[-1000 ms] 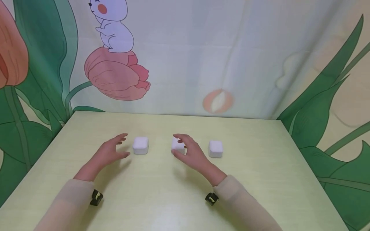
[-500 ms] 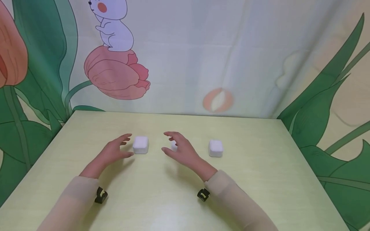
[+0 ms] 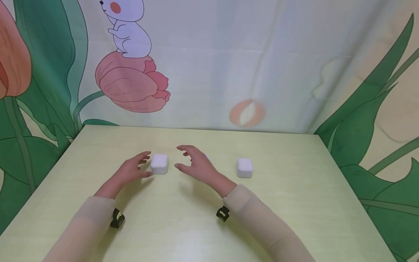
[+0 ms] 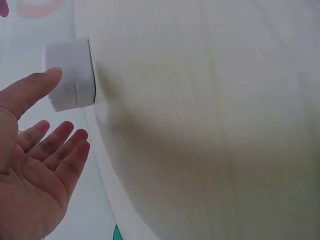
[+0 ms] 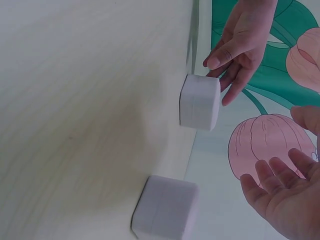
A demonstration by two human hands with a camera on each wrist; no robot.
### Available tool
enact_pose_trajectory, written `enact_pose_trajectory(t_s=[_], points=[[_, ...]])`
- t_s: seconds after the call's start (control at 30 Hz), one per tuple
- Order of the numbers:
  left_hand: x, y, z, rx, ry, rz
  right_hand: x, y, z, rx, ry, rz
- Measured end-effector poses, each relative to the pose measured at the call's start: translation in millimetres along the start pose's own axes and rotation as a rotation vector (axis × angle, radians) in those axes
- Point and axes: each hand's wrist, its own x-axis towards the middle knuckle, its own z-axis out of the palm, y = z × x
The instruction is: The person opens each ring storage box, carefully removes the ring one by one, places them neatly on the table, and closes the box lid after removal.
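Three white rounded blocks are lined up across the table. At the left block, my left hand is held with thumb and fingers apart, fingertips right at the block's left side. The left wrist view shows that hand's thumb overlapping the block. My right hand hovers to the right of the left block, fingers spread and facing it, with nothing between them. Behind that hand the middle block is nearly all hidden. The right block stands apart from both hands.
The pale wooden table has its back edge against a white curtain printed with flowers, leaves and an animal. Each sleeve carries a small black wrist device, one left and one right.
My right hand has moved left, from over the middle block to beside the left block. My left hand has moved slightly right, up to that block. The blocks have stayed in place.
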Motion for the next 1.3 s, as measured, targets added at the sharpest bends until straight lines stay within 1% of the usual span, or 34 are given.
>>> enact_pose_trajectory(t_s=[0.1, 0.27, 0.43, 0.57, 0.73, 0.9, 1.07, 1.3], points=[[3.0, 1.9, -1.1, -0.001, -0.015, -0.012, 4.5, -1.6, -0.1, -0.002, -0.009, 0.005], [8.1, 3.2, -1.4, -0.003, -0.030, -0.013, 10.5, -3.5, 1.6, 0.021, -0.036, 0.028], [13.2, 1.0, 0.1, -0.020, -0.058, -0.040, 15.6, -3.4, 6.3, 0.018, -0.051, 0.039], [15.4, -0.5, 2.0, -0.015, -0.068, -0.047, 18.8, -2.7, 11.4, 0.031, -0.054, 0.053], [16.2, -0.1, 4.3, -0.008, -0.062, -0.031, 22.6, -1.2, 19.6, 0.060, -0.057, 0.088], [17.1, -1.2, 5.0, -0.021, -0.061, -0.016, 24.4, 0.3, 29.3, 0.083, -0.068, 0.117], [18.4, -2.5, 5.9, -0.011, -0.065, -0.016, 24.2, 4.0, 41.2, 0.092, -0.078, 0.140], [21.4, -2.5, 6.6, 0.002, -0.079, -0.033, 24.3, 5.5, 52.4, 0.096, -0.062, 0.166]])
